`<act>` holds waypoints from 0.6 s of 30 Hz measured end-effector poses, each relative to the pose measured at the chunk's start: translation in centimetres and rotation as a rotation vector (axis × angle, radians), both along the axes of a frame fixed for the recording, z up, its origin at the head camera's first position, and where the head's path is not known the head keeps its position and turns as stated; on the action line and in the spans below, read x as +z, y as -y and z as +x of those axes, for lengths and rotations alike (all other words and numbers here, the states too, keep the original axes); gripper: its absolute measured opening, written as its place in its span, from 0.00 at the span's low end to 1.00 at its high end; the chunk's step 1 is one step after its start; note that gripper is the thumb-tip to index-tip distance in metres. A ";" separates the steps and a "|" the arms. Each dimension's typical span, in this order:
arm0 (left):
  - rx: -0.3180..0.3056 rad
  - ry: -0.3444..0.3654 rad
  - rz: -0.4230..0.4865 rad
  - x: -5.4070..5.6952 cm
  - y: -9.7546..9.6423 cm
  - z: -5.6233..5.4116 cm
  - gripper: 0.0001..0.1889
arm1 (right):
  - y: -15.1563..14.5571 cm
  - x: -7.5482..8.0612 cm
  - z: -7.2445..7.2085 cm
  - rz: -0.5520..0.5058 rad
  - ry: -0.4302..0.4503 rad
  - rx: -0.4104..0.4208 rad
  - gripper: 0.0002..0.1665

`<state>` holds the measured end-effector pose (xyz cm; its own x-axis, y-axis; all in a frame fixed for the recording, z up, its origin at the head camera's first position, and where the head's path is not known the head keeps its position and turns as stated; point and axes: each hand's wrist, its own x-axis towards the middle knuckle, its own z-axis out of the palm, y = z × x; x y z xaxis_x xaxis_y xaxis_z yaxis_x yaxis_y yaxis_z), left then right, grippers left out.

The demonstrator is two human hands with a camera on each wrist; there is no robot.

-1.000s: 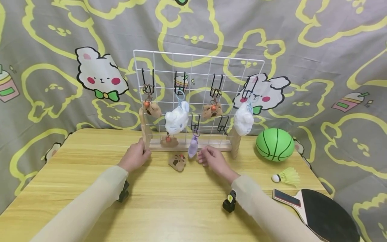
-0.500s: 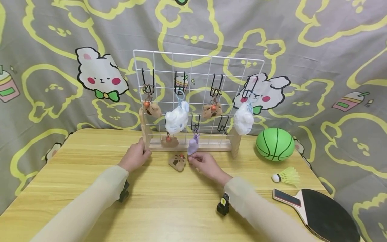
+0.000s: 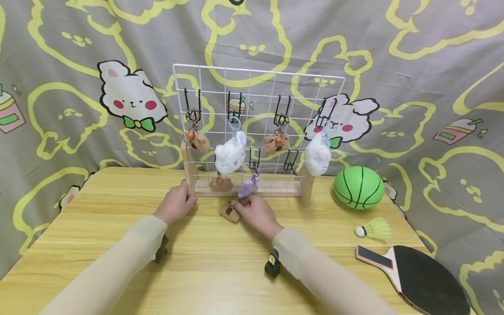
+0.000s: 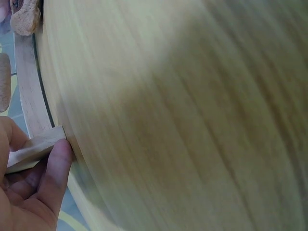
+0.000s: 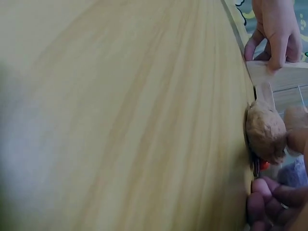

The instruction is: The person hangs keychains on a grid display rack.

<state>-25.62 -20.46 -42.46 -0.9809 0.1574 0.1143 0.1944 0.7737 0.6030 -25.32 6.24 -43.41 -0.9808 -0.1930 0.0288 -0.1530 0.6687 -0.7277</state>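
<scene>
My left hand (image 3: 176, 203) pinches the wooden foot (image 4: 36, 149) at the left end of a white wire grid rack (image 3: 252, 72). On the table in front of the rack lies a brown plush keychain (image 3: 228, 212) with a red bead (image 5: 263, 165). My right hand (image 3: 257, 215) is at its right side. In the right wrist view its thumb touches the plush, while the other fingers sit apart, below the bead. A purple plush keychain (image 3: 248, 187) hangs tilted from a lower hook, just behind the right hand.
Brown keychains (image 3: 277, 144) and white plush keychains (image 3: 230, 153) hang from the rack's black hooks. One lower hook (image 3: 290, 162) carries nothing. On the right lie a green ball (image 3: 358, 187), a yellow shuttlecock (image 3: 373, 229) and a table tennis bat (image 3: 427, 280).
My right hand has moved left from beside the purple keychain to the brown one on the table. The purple keychain has swung left. My left hand stays put.
</scene>
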 end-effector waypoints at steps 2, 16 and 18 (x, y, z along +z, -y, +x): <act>0.000 -0.010 -0.001 0.0 0.0 0.0 0.21 | 0.2 0.1 -0.1 0.022 0.015 -0.028 0.22; 0.002 0.003 0.001 0.1 -0.2 0.0 0.22 | 0.6 0.0 -0.5 0.081 0.044 -0.013 0.11; 0.002 0.008 0.002 0.1 -0.2 0.0 0.23 | 0.6 0.0 -0.5 0.089 0.050 -0.008 0.11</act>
